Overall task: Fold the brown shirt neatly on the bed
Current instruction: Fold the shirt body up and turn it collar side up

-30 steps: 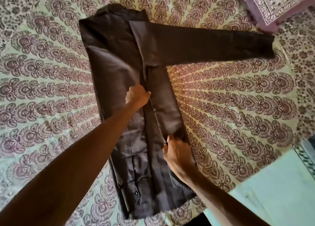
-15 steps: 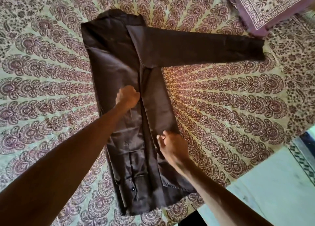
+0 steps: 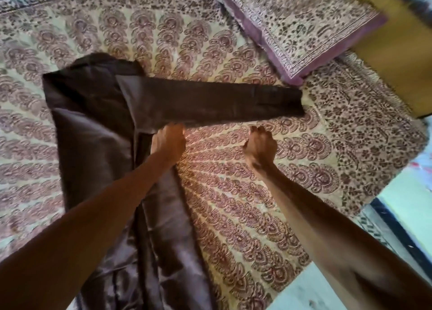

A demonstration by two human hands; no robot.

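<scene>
Lying flat on the bed (image 3: 233, 204), left of centre: brown shirt (image 3: 93, 146), smooth cloth with a faint sheen, sides folded inward into a long narrow panel running from the near edge to the far collar end. Shows soft lengthwise creases and a straight fold line down the middle. Sends one sleeve (image 3: 210, 101) out to the right as a flat, straight band, squared off at the cuff, resting on the bed cover. Meets the left hand (image 3: 168, 141) at the sleeve's near edge, close to the armpit; fingers bent down onto the cloth, tips hidden, so cannot tell whether pinching or only touching. Further right, just short of the sleeve's near edge: right hand (image 3: 260, 146), back up, fingers curled under into a loose fist, nothing held. Beneath it all: cream cover printed with maroon fan-shaped motifs radiating outward. Far right: rectangular pillow (image 3: 304, 29), similar print, mauve border. Beyond it, a plain yellow surface (image 3: 392, 59); near right, pale floor (image 3: 327, 286).
</scene>
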